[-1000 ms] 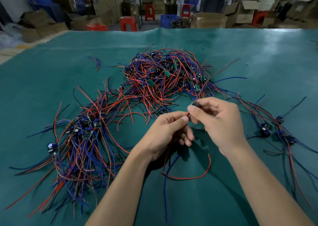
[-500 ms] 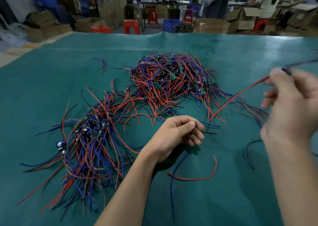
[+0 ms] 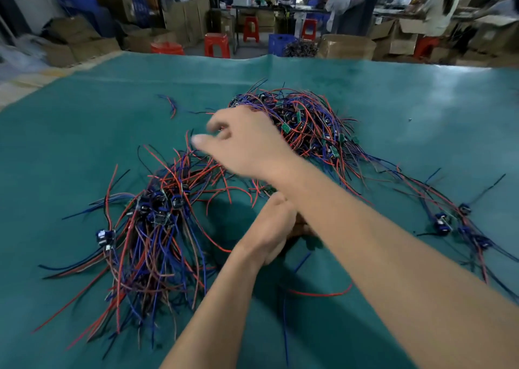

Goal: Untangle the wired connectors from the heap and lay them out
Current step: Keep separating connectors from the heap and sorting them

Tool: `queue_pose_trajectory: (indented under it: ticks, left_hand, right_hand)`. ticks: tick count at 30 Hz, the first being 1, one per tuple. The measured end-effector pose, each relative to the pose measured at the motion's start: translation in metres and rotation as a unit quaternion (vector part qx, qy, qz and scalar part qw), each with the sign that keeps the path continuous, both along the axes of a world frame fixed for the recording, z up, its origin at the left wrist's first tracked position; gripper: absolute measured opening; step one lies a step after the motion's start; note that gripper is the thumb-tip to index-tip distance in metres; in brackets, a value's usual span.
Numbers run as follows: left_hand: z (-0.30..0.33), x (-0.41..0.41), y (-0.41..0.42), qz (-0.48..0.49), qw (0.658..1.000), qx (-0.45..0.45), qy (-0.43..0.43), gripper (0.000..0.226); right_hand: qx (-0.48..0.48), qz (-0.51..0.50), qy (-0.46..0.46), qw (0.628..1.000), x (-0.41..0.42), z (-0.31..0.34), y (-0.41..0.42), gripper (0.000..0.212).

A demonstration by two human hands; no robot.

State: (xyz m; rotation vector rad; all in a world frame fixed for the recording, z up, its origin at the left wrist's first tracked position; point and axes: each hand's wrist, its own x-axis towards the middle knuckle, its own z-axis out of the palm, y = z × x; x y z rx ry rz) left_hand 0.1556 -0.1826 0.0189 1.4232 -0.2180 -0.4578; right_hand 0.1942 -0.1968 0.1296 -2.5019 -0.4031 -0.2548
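The heap (image 3: 303, 124) of red and blue wired connectors lies at the far middle of the green surface (image 3: 84, 132), and a looser tail of it runs down toward the laid-out bundle (image 3: 151, 228) at our left. A second small group (image 3: 449, 222) lies at our right, well apart from the heap. A single loose red wire (image 3: 320, 294) lies near us, under the right forearm.

Our right hand (image 3: 247, 143) reaches across over the left edge of the heap. Its fingers (image 3: 216, 125) are spread and a little curled with the thumb held apart, and they grasp nothing that we can see; the hand is blurred, so we say this with some care. Our left hand (image 3: 269, 228) rests low near the middle, half hidden under the right forearm. Its fingers seem curled, but we cannot tell if they hold a wire.

We judge that the step is to pick the next connector from the heap. To do it well, we should choose a piece that lies on top at the edge, and pinch it at the small board, not in the middle of a wire. Then we pull slowly and along the wires. If the heap starts to rise with it, we should stop and let the left hand press the heap down, or free the crossing wire first. A fast pull will probably tighten the knots and drag the tidy bundle out of order.
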Motion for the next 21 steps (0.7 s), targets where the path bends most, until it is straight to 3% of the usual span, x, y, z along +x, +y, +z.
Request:
queue_pose_trajectory:
  ticks: [2, 4, 7, 9, 11, 16, 21]
  left_hand:
    - [-0.002, 0.002, -0.002, -0.025, 0.999, -0.038, 0.003, 0.033]
    - [0.001, 0.002, -0.003, -0.026, 0.998, -0.063, 0.018, 0.033]
    - [0.0, 0.001, -0.004, -0.021, 0.996, -0.078, 0.028, 0.033]
    - [0.003, -0.001, -0.005, -0.021, 0.996, -0.077, 0.028, 0.031]
    - [0.004, -0.002, -0.004, -0.02, 0.996, -0.079, 0.032, 0.03]
    - [0.007, -0.003, -0.004, -0.015, 0.996, -0.078, 0.032, 0.027]
    - [0.008, -0.004, -0.003, -0.016, 0.996, -0.081, 0.039, 0.026]
  right_hand:
    - [-0.041, -0.063, -0.029, 0.997, 0.021, -0.004, -0.037, 0.033]
    - [-0.105, -0.14, -0.036, 0.984, 0.042, -0.011, -0.08, 0.039]
    - [-0.189, -0.234, 0.04, 0.953, 0.062, -0.029, -0.138, 0.044]
    - [-0.209, -0.242, 0.097, 0.943, 0.062, -0.043, -0.161, 0.046]
    - [-0.182, -0.247, 0.101, 0.946, 0.059, -0.052, -0.172, 0.043]
    - [-0.077, -0.289, 0.04, 0.953, 0.062, -0.057, -0.178, 0.01]
    - [0.087, -0.304, 0.019, 0.949, 0.056, -0.042, -0.185, 0.014]
